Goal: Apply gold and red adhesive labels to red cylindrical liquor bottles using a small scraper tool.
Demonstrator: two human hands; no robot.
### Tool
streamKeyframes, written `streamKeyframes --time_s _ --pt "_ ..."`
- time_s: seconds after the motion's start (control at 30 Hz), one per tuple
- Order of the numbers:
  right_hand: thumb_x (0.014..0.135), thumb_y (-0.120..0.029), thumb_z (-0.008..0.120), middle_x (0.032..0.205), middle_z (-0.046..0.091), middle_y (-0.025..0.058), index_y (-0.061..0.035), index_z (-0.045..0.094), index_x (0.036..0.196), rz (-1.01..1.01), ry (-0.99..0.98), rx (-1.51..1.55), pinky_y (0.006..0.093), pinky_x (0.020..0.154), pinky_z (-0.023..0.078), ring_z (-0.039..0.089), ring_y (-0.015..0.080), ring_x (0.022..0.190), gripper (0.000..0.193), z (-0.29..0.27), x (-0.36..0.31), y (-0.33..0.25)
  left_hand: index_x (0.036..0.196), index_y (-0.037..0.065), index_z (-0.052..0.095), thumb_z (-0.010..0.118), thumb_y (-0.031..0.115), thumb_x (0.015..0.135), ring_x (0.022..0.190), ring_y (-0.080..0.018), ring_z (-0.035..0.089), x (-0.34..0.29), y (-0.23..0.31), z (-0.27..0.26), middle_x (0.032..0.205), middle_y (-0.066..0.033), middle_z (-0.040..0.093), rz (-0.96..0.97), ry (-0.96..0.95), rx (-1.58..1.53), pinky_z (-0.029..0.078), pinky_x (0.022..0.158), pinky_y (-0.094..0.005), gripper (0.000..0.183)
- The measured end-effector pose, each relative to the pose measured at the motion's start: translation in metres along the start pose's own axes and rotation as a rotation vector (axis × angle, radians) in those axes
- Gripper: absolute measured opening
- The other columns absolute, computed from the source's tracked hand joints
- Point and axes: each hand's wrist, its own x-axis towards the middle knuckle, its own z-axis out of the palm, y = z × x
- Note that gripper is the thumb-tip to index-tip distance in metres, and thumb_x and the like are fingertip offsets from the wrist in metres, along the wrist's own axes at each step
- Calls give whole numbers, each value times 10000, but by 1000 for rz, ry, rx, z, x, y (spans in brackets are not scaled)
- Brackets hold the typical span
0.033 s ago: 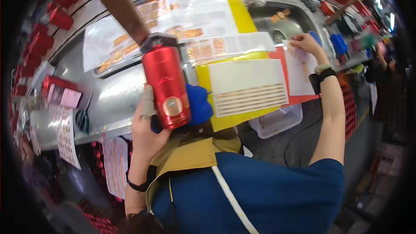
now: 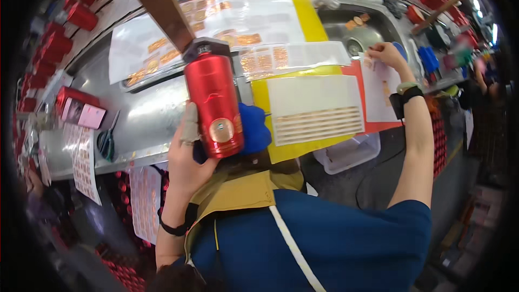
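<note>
My left hand [image 2: 186, 165] is wrapped around the lower left side of a shiny red metal bottle [image 2: 213, 97] with a dark angular cap and a round gold decal near its base. A pale cover sits on one of its fingers. Beyond, to the right, my right hand [image 2: 386, 55] pinches at the far corner of a narrow white decal sheet [image 2: 381, 105] on a red backing. What lies between its fingertips is too small to make out. Nearer the middle, a white sheet with copper stripes [image 2: 316, 119] rests on a yellow board [image 2: 286, 154].
A wooden bar [image 2: 159, 8] slants down to the bottle cap. Beside the bottle is a blue cloth [image 2: 254, 130]. More copper decal sheets [image 2: 259, 16] cover the steel counter [image 2: 157, 113], with scissors [image 2: 107, 143] at left. A sink [image 2: 335, 27] is at far right; a plastic tub [image 2: 351, 154] sits below.
The whole view has shifted slightly, so things appear a little farther right. Both hands keep their places at the bottle and at the sheet's corner.
</note>
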Motion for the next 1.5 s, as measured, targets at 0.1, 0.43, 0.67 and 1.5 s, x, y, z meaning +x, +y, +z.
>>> streamKeyframes --time_s 0.1,0.43,0.67,1.5 --pt "928 -282 776 772 675 -17 -12 761 860 -110 295 248 282 688 471 546 57 749 279 14 24 -30 1585 36 388 825 -9 676 1369 -389 546 1 2 0 1558 -238 476 -11 13 -58 472 1109 -419 1010" --pt "850 -358 802 1024 769 144 -93 779 1023 39 241 -456 428 839 569 737 328 956 317 78 74 -78 1591 20 351 867 47 711 1413 -373 491 6 3 -5 1602 -206 389 -12 -35 -62 456 1131 -418 1021" --pt "921 -224 744 862 696 142 -17 716 981 -506 543 -161 380 694 519 668 287 733 217 38 -50 -239 1505 -43 421 891 156 723 1321 -434 540 6 -5 -1 1439 -269 509 -31 25 -211 456 1097 -437 934" --pt "963 -139 720 789 615 -2 12 662 994 -697 17 493 258 595 409 482 70 657 164 136 -161 -416 1569 -41 275 774 163 934 1334 -232 541 54 -5 -1 1453 -180 518 -430 -24 -977 451 1120 -390 833"
